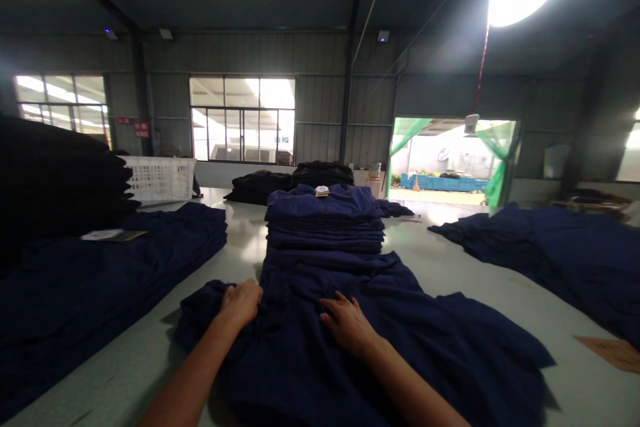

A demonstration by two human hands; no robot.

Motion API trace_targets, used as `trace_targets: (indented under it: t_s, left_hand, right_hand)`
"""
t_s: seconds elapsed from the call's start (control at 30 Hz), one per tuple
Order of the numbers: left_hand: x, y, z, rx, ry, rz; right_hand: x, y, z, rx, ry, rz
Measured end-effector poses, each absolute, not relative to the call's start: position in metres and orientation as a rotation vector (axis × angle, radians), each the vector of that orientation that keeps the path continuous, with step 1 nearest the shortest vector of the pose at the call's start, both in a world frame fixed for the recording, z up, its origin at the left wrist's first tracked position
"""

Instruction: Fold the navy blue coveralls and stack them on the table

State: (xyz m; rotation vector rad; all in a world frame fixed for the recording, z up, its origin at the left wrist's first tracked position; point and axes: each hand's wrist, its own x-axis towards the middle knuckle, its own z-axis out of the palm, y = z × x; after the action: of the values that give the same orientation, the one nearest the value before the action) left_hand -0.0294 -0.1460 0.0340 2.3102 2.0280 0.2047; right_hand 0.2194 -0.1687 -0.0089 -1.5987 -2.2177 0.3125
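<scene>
A dark blue garment (400, 340) lies spread over the pale table (495, 287) in front of me. Near its left edge, my left hand (241, 303) is closed, its fingers gripping a fold of the cloth. My right hand (349, 325) rests on the middle of the garment with its fingers apart, holding nothing. Just beyond both hands stands a neat stack of folded dark blue garments (325, 227), with a white label (322, 191) on top. The far end of the spread garment meets the foot of this stack.
Folded blue garments (165, 247) and a tall black pile (55, 173) fill the left side, with a white basket (163, 179) behind. More blue cloth (560, 247) lies at the right, near a brown piece of card (613, 352). Black clothes (263, 185) sit at the back.
</scene>
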Motion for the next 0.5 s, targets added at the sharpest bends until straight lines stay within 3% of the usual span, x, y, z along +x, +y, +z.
trace_targets:
  t_s: [0.17,0.27,0.37,0.43,0.5]
  left_hand:
    - [-0.009,-0.147,0.047,2.301,2.021,0.581]
    - [0.02,-0.162,0.056,2.304,1.536,0.964]
    - [0.041,-0.181,0.066,2.217,0.929,1.018]
    - [0.042,-0.185,0.072,2.17,0.839,1.071]
    - [0.032,-0.179,0.076,2.149,1.012,1.202]
  right_hand:
    - [0.217,-0.165,-0.001,-1.319,-1.845,0.568]
    - [0.211,-0.168,0.008,-1.181,-1.387,1.089]
    - [0.213,-0.169,0.016,-1.056,-1.134,1.398]
    - [0.224,-0.165,0.023,-1.087,-1.122,1.306]
    - [0.245,-0.159,0.03,-1.284,-1.159,0.992]
